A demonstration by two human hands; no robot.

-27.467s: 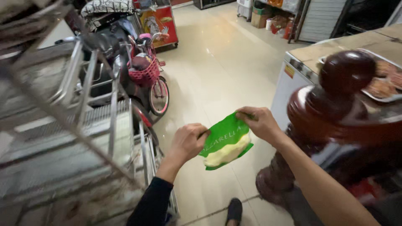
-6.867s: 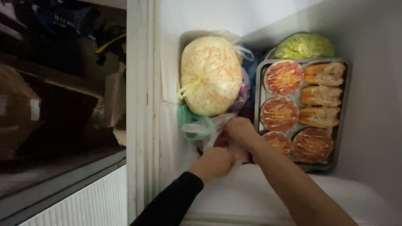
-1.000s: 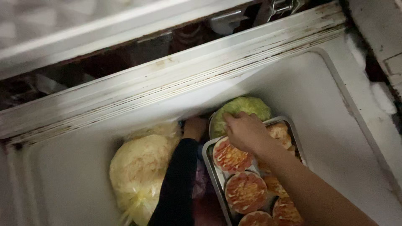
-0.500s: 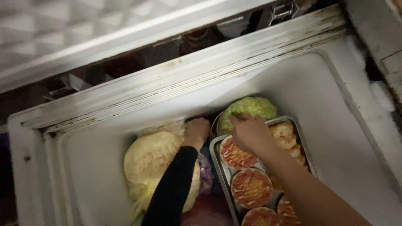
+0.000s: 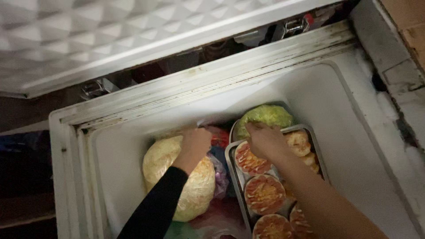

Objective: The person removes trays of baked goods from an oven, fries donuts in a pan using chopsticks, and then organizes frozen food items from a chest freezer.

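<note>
The open chest freezer (image 5: 354, 146) fills most of the view, its white walls bare and free along the right side and the back left corner, with its worn rim (image 5: 212, 79) running across the top and the raised lid (image 5: 110, 35) above that. The floor of the freezer is crowded: a big bag of pale yellow food (image 5: 195, 190) takes the left half, and a metal tray (image 5: 231, 156) of round red-topped pieces sits just beside it on the right, leaving only a narrow gap between them stuffed with a purple bag (image 5: 219, 170). At the back, a green bag (image 5: 268, 116) lies against the tray's far edge. The left hand (image 5: 196, 142) reaches down between the yellow bag and the back wall, fingers curled; whether it grips anything cannot be told. The right hand (image 5: 264, 140) rests half closed at the green bag's lower edge, fingertips touching it, over the tray.
</note>
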